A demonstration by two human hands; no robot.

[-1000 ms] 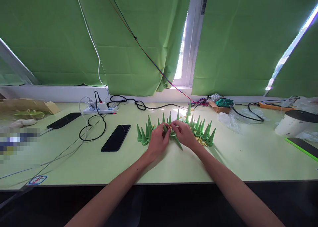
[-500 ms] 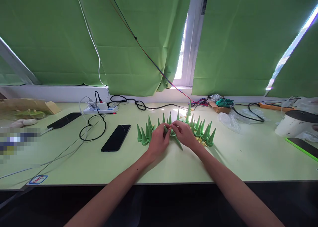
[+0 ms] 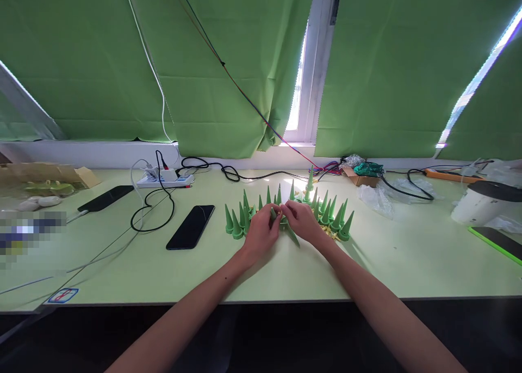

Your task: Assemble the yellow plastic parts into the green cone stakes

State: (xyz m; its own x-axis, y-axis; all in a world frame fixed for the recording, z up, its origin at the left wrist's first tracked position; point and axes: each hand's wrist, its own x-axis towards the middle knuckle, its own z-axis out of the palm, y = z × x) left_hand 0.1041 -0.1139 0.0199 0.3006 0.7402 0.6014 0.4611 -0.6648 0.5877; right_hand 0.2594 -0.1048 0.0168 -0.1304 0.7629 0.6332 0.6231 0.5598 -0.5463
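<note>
My left hand (image 3: pixel 262 229) and my right hand (image 3: pixel 302 221) meet above the table, fingertips pinched together. A tiny yellowish piece shows at the left fingertips, too small to name; a bit of green shows there too. What my right fingers grip is hidden. Small green cones (image 3: pixel 236 226) with round bases stand in groups on both sides of my hands. One green cone (image 3: pixel 293 237) lies tilted just below my fingers. Small yellow pieces (image 3: pixel 331 232) lie among the right-hand cones, and a taller green cone stack (image 3: pixel 310 184) rises behind.
A black phone (image 3: pixel 190 227) lies to the left, with another dark phone (image 3: pixel 106 198) beyond it. A power strip (image 3: pixel 165 181) and black cables (image 3: pixel 230 173) run along the back. At right are a small cardboard box (image 3: pixel 361 177), plastic bags (image 3: pixel 377 200), a white cylinder (image 3: pixel 481 201) and a green-edged phone (image 3: pixel 498 243).
Both hands stay nearly in place, with only a slight shift of the pinched fingertips. The cones and the rest of the table look the same.
</note>
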